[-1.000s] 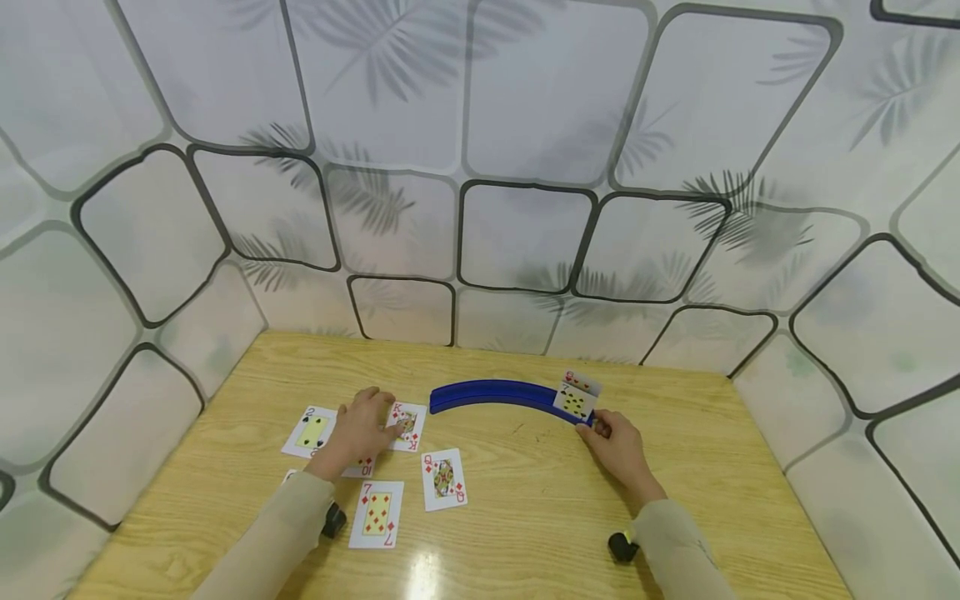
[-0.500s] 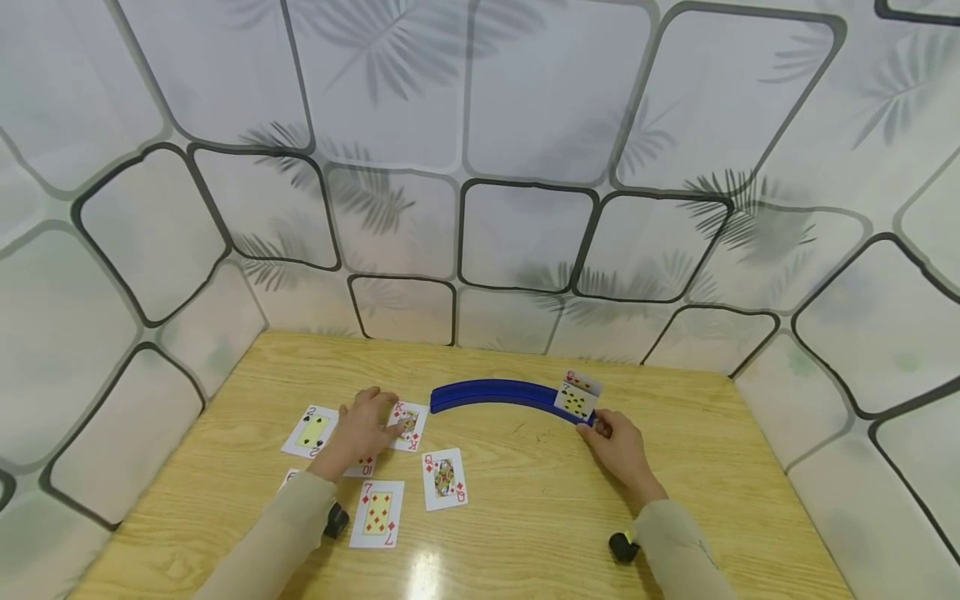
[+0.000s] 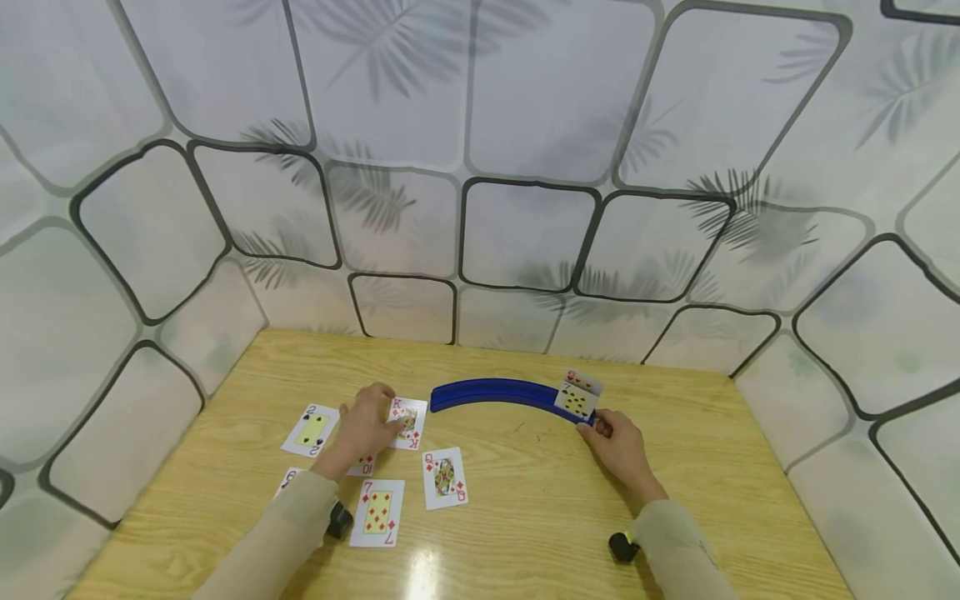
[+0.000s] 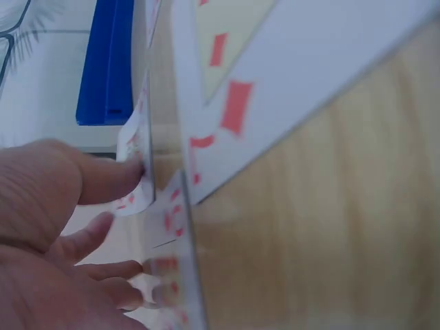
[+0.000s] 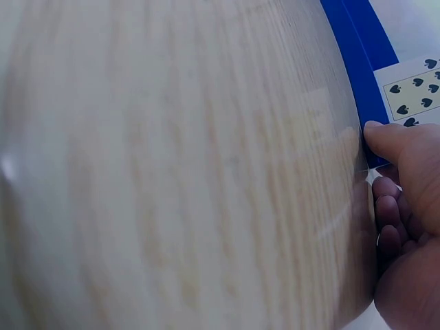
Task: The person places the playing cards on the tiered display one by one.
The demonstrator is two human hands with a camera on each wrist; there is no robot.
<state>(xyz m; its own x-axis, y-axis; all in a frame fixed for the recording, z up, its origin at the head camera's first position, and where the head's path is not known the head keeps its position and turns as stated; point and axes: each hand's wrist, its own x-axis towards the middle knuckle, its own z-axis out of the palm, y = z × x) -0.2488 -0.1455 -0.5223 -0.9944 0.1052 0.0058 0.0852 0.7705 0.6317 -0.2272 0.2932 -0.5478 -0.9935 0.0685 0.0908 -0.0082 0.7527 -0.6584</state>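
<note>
In the head view my left hand [image 3: 365,425] is over the king of diamonds [image 3: 407,423], its thumb on the face and its fingers at the far left edge. The left wrist view has the thumb [image 4: 113,180] against this slightly bent playing card [image 4: 134,161]. My right hand [image 3: 621,446] pinches the right end of a curved blue card holder [image 3: 491,390], thumb on the front, other fingers curled behind. Standing in the holder near that hand is a seven of spades [image 3: 575,402], with a red-suited card [image 3: 583,382] showing above it.
Face up on the wooden table [image 3: 525,517] lie a queen of diamonds [image 3: 445,477], a seven of diamonds [image 3: 377,513], a two of spades [image 3: 311,430], a partly covered ten [image 3: 363,465] and another card [image 3: 289,478] under the left sleeve. A patterned wall [image 3: 510,242] stands behind.
The king of diamonds has shifted slightly away from the body, its far edge higher in the view, together with my left hand. My right hand and the card holder stay put.
</note>
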